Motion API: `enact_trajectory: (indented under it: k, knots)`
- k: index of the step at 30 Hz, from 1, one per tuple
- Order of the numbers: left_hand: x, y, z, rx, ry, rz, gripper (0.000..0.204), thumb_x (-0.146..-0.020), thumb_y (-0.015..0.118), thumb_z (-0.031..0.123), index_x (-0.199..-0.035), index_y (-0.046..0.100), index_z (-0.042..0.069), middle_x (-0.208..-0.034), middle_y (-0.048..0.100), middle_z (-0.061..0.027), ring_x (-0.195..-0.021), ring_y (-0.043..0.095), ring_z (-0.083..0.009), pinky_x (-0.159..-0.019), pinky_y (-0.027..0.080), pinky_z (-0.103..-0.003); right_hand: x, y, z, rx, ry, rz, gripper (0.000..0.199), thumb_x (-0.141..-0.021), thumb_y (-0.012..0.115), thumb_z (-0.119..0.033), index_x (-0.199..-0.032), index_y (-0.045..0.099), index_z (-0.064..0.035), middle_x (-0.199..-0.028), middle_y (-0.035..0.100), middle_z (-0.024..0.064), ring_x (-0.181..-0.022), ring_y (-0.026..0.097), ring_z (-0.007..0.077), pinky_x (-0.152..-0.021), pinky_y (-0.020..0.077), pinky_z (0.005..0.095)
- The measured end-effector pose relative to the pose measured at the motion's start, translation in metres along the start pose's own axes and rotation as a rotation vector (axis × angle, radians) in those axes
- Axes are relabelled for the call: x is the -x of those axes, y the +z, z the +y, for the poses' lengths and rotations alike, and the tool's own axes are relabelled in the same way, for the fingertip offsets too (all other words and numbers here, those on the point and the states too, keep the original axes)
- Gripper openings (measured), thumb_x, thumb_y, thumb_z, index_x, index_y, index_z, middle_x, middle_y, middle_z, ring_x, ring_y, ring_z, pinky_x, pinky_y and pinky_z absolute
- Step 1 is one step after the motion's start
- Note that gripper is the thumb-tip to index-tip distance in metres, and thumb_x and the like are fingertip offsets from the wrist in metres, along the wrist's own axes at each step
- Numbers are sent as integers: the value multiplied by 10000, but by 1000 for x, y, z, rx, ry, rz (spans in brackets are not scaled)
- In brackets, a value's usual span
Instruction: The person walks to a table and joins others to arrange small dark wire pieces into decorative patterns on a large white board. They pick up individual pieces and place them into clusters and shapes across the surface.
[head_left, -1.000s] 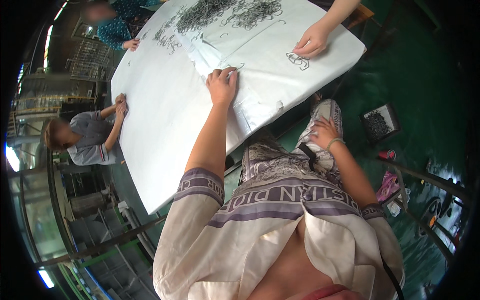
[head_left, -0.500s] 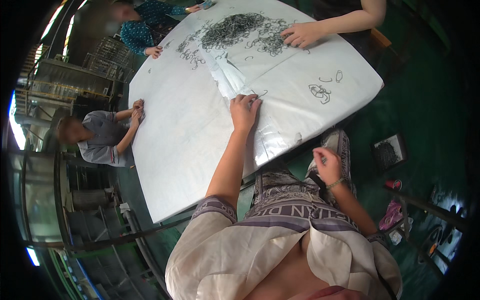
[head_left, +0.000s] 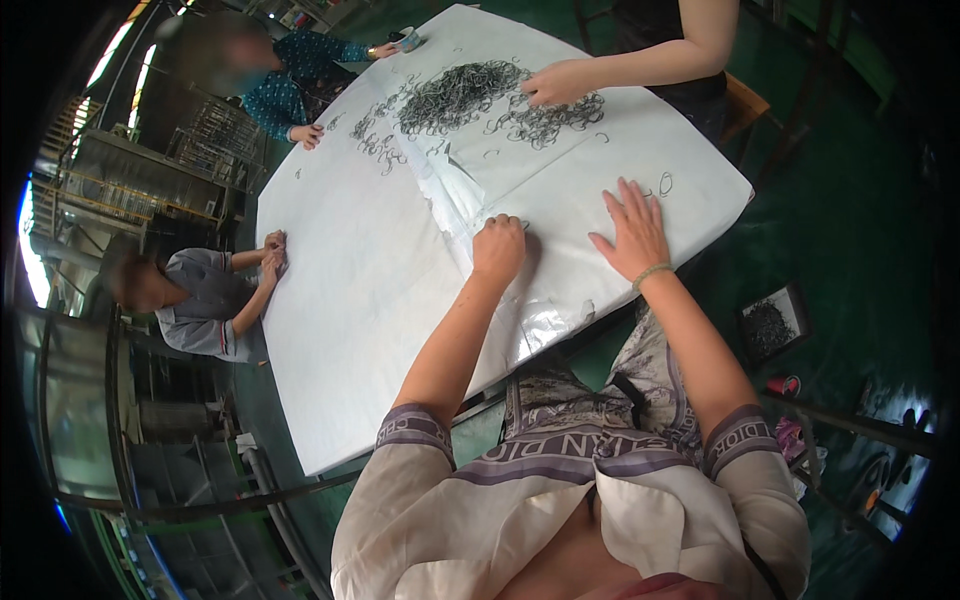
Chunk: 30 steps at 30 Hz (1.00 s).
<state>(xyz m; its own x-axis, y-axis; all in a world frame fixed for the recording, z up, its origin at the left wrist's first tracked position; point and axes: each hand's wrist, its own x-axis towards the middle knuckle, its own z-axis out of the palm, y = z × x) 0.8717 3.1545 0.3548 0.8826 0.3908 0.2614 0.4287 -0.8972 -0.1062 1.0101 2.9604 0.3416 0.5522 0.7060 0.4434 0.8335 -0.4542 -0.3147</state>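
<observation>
My left hand point(head_left: 500, 248) is closed in a fist-like pinch above the white-covered table point(head_left: 340, 330). A bit of a dark thin ring point(head_left: 525, 225) shows at its fingertips. To the right, my right hand point(head_left: 637, 238) lies palm down with fingers spread, over the place of a small cluster of rings, which it mostly hides. One loose oval ring point(head_left: 666, 184) shows just beyond its fingertips. Farther off, a big heap of dark thin rings point(head_left: 450, 98) lies on the table, with more scattered around it.
A co-worker's hand point(head_left: 556, 82) touches the heap from the right. Another co-worker's hand point(head_left: 306, 136) rests at the far left edge; a third person's hands point(head_left: 272, 255) are at the left edge. A box of dark pieces point(head_left: 772, 325) stands on the floor at right.
My right hand has risen from beside my lap onto the table, over the small ring cluster. My left hand's fingers have curled in. The co-worker's hand at the heap has moved left.
</observation>
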Motion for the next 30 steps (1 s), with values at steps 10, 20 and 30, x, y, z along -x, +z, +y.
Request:
enact_trajectory:
  k: [10,20,30]
  knots:
    - [30,-42,-58,-15,-391,-346,157,-736,623,154,-854,676,65,-846,660,-117,-758,643,-310,-664,512,-418,7,-2,-6,26,16,-53,669,-804,591,-428,-1329,407,-58,-1398,339,217,-1345,230,356,-1098,141,520]
    - [-11,6,32,427,44,218,260,-779,662,193,-1009,643,73,-1053,597,-163,-986,546,-353,-854,442,-417,3,5,-2,88,72,-64,713,-794,577,-497,-1349,385,-93,-1380,371,195,-1333,253,356,-1084,125,550]
    - [7,20,41,560,33,329,162,-795,621,104,-948,655,64,-1054,612,-121,-1001,544,-310,-871,434,-397,11,14,7,80,102,104,559,-853,521,-465,-1272,476,-98,-1319,435,173,-1303,297,338,-1059,167,559]
